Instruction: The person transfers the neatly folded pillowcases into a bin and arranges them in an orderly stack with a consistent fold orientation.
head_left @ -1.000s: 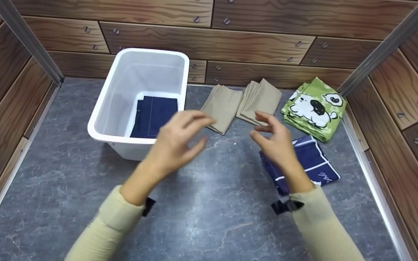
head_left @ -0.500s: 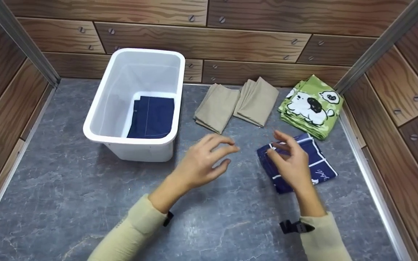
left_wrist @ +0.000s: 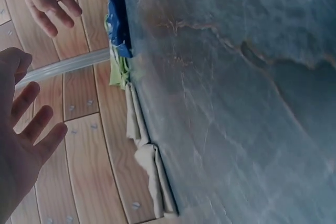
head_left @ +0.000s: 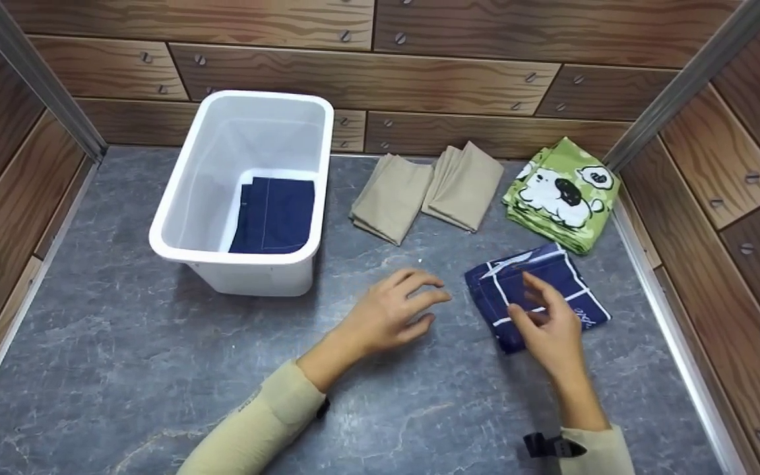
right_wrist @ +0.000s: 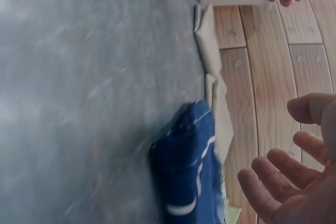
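My right hand (head_left: 551, 330) hovers over the near part of a folded navy cloth (head_left: 532, 290) with white lines, its fingers loosely bent and holding nothing. To the left of that cloth, my left hand (head_left: 393, 313) hangs above the grey surface with relaxed fingers, also holding nothing. In the right wrist view the navy cloth (right_wrist: 189, 166) lies as a thick folded stack beside the spread fingers of my right hand (right_wrist: 294, 177). The left wrist view shows my left hand (left_wrist: 26, 140) apart from the cloths.
A white plastic bin (head_left: 241, 257) stands at the left with a folded dark navy cloth (head_left: 278, 214) inside. Two folded beige cloths (head_left: 393, 198) lie near the back wall. A folded green cloth (head_left: 561, 198) with a dog print sits at the back right. Wood-patterned walls enclose the surface.
My left hand has moved right and toward me, away from the bin. My right hand has drawn back toward me and to the right, uncovering more of the navy cloth. The cloths stay put.
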Tool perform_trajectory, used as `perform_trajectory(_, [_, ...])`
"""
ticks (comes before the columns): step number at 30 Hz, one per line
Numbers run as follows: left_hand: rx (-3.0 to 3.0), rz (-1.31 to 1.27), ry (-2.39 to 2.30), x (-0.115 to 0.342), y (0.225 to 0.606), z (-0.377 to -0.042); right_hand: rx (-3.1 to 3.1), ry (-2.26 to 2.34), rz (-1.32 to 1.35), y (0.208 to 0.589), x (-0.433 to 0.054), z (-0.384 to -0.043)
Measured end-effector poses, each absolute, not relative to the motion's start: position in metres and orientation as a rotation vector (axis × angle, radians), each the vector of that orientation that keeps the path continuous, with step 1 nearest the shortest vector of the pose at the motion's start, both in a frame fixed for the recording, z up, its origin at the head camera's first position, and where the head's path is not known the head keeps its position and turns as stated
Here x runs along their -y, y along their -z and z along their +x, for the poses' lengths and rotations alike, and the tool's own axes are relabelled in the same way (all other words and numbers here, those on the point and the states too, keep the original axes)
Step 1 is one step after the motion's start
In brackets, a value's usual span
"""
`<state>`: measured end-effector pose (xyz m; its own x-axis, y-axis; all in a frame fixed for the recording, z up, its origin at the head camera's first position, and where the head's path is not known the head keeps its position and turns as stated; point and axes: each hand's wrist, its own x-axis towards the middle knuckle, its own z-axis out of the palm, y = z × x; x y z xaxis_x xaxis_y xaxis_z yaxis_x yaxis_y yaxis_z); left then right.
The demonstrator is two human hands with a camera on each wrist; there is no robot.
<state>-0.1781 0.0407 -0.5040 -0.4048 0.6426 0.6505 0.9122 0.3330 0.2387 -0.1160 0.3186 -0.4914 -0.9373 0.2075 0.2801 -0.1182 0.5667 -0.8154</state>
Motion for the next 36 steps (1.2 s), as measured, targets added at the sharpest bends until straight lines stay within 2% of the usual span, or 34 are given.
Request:
perform_trajectory(3, [2.204, -1.378, 0.786, -0.047, 0.507, -0.181, 2.491, -1.287, -0.111, 0.511, -0.336, -0.116])
perform_trajectory(9, [2.248, -1.406, 0.700, -0.063, 0.511, -0.190, 2.554, -1.155, -0.147, 0.517, -0.346, -0.111])
perform_trajectory(18, [2.325, -1.442, 0.516, -0.084, 0.524, -0.199, 2.595, -0.925, 0.003, 0.532, -0.356, -0.106])
perform_trajectory(36, [2.508, -1.572, 0.204, -0.125, 0.535, -0.212, 3.055, -0.701, -0.223, 0.542, -0.361, -0.105])
